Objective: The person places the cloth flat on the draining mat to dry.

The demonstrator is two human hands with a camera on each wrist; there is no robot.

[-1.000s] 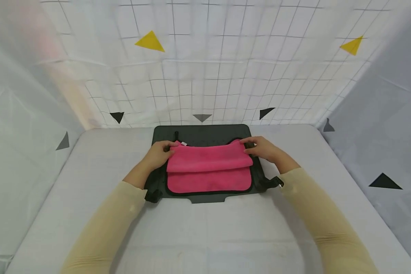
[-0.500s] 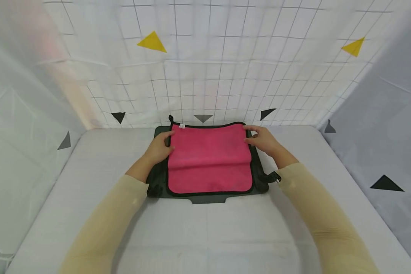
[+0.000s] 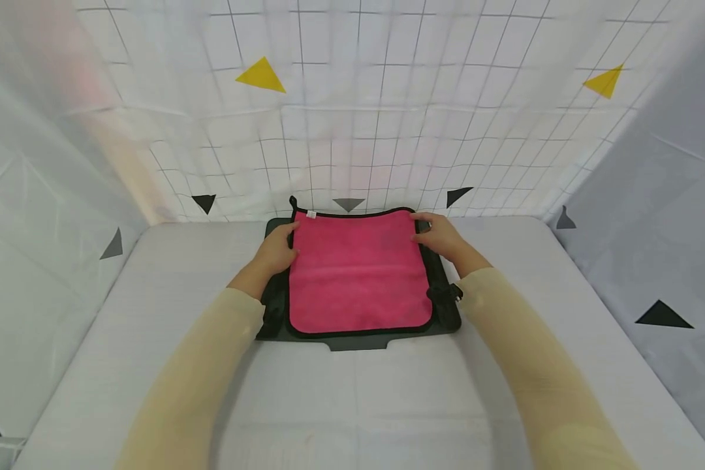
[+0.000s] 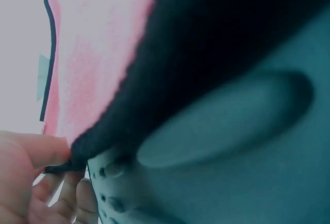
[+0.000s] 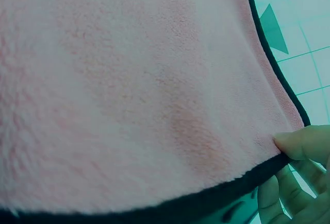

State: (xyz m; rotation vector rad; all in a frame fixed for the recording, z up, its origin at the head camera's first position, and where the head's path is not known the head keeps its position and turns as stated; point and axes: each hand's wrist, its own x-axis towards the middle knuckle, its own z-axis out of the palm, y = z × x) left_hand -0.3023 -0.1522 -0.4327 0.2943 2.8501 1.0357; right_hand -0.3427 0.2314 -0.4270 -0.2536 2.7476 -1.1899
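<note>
A pink cleaning cloth (image 3: 358,271) with black trim lies spread over a dark board (image 3: 358,343), its far edge reaching to the board's back. At its far left corner are a black loop (image 3: 293,202) and a small white label (image 3: 311,214). My left hand (image 3: 275,251) pinches the cloth's left edge near that corner; the left wrist view has the thumb (image 4: 44,151) above and the fingers beneath. Opposite it, my right hand (image 3: 443,236) grips the far right corner, thumb (image 5: 299,142) on the fluffy face, other fingers below the trim.
The board rests on a white-covered table (image 3: 352,405). Behind it rises a white gridded curtain (image 3: 352,130) with yellow and black triangles. Grey-white sheets hang at the left (image 3: 41,261) and right (image 3: 652,248). In the left wrist view, a long oval shape (image 4: 227,121) shows on the board.
The cloth's far part, folded over a second ago, is now drawn away toward the back and lies out almost flat. The crease across its middle has faded, and both hands still hold its sides.
</note>
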